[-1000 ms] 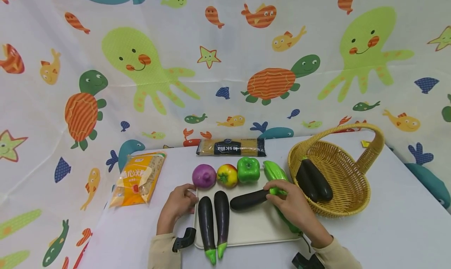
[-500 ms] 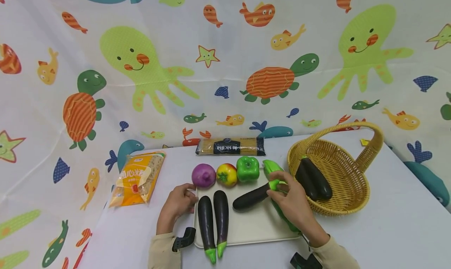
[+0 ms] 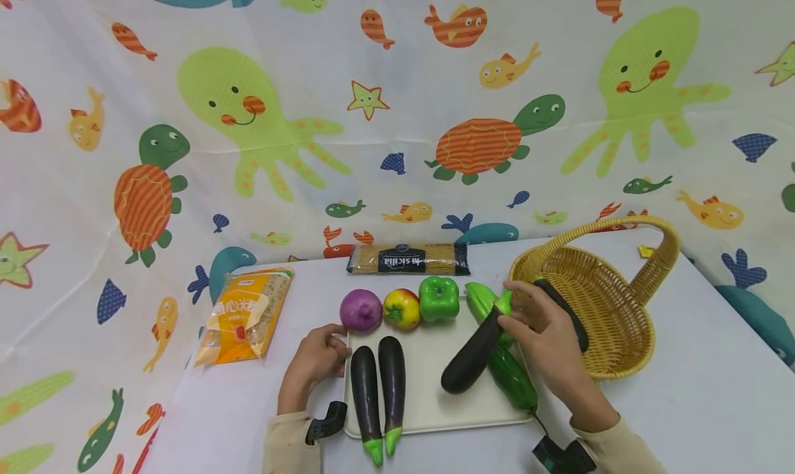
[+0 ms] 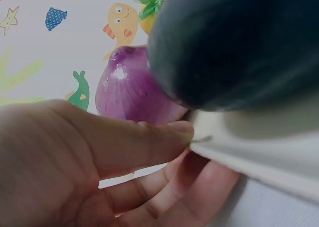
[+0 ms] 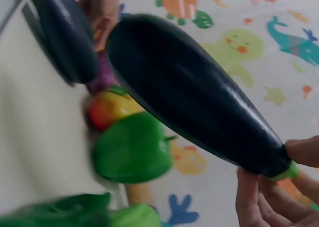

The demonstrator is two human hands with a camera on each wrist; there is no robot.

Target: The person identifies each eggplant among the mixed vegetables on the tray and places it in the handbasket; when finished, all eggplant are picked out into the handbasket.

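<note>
My right hand [image 3: 549, 336] pinches an eggplant [image 3: 470, 355] near its green stem, thumb on one side and fingers on the other. The eggplant slants over the right part of a cream tray [image 3: 435, 412], its thick end toward the front left. At the tray's left edge, my left hand [image 3: 315, 360] grips the rim, with the thumb on top and the fingers below in the left wrist view. Two more eggplants, one at the left [image 3: 364, 398] and one beside it [image 3: 391, 388], lie side by side on the tray, green ends past its front edge.
Behind the tray sit a purple onion [image 3: 361, 311], a red-yellow fruit [image 3: 401, 309] and a green bell pepper [image 3: 439, 299]. A long green pepper [image 3: 512, 381] lies on the tray's right side. A wicker basket [image 3: 621, 353] with eggplant inside stands right; pasta [image 3: 406, 259] and an orange bag [image 3: 245, 315] lie beyond.
My right hand has moved right toward the basket, carrying the eggplant, which has swung from nearly level to a steep slant. The left hand keeps its place on the tray's rim.
</note>
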